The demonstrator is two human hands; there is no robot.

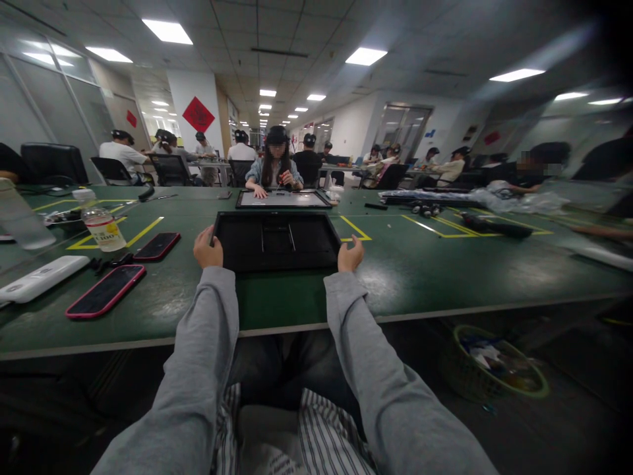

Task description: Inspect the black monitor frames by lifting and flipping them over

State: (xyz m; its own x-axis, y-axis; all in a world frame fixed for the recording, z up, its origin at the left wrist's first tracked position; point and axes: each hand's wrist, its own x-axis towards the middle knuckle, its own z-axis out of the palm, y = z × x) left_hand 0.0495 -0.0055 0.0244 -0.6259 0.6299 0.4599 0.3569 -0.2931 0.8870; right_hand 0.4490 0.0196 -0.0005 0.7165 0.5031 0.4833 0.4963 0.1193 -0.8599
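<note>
Straight in front of me a black, shallow rectangular monitor back cover lies at or just above the green table, its inner side up. A recessed part with two thin light strips shows at its middle. My left hand grips the cover's left edge, fingers behind the rim and thumb in front. On the opposite edge, my right hand holds the rim with its thumb raised; its fingertips are partly hidden. Just beyond lies a flat grey panel with a dark frame, where a co-worker's hand rests.
At left are two phones, one with a pink rim and one farther back, a white device and a bottle. Dark parts and clear plastic wrap lie at right. A basket stands below the table's right side.
</note>
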